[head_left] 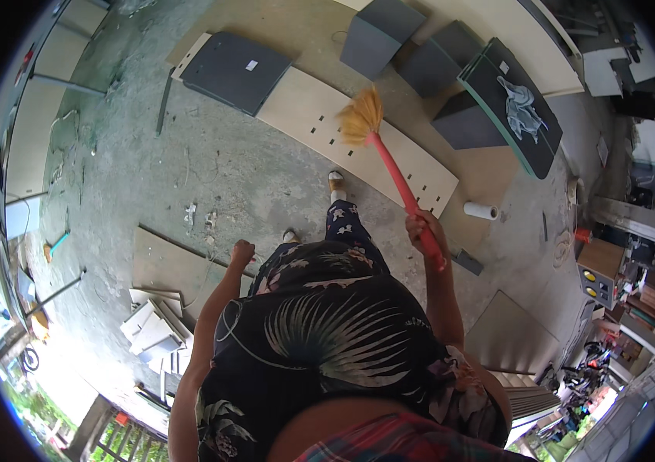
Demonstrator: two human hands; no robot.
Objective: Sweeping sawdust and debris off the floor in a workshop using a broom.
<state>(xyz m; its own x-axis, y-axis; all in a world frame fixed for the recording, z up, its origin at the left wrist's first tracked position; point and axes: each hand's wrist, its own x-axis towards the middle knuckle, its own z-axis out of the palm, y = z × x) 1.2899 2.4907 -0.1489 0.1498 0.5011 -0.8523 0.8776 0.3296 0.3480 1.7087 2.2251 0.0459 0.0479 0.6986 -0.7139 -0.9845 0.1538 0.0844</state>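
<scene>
My right hand [425, 233] is wrapped round the red handle of a short hand broom [393, 171]. The broom points up and away from me, and its straw-coloured bristles fan out over a long beige board [285, 105] with small dark slots. Whether the bristles touch the board I cannot tell. My left hand [243, 252] hangs beside my hip, curled into a fist, with nothing showing in it. A dark grey panel [223, 71] lies across the board's far left end. Right of the board, near my right hand, lies a white roll [481, 210].
Dark grey boxes [380, 37] stand at the far right, beside a dark panel [501, 73] bearing a crumpled grey cloth [522, 108]. Scrap pieces [157, 327] are piled at the left near a flat brown sheet [162, 266]. Another sheet [512, 331] lies at the right. Cluttered shelves line the right side.
</scene>
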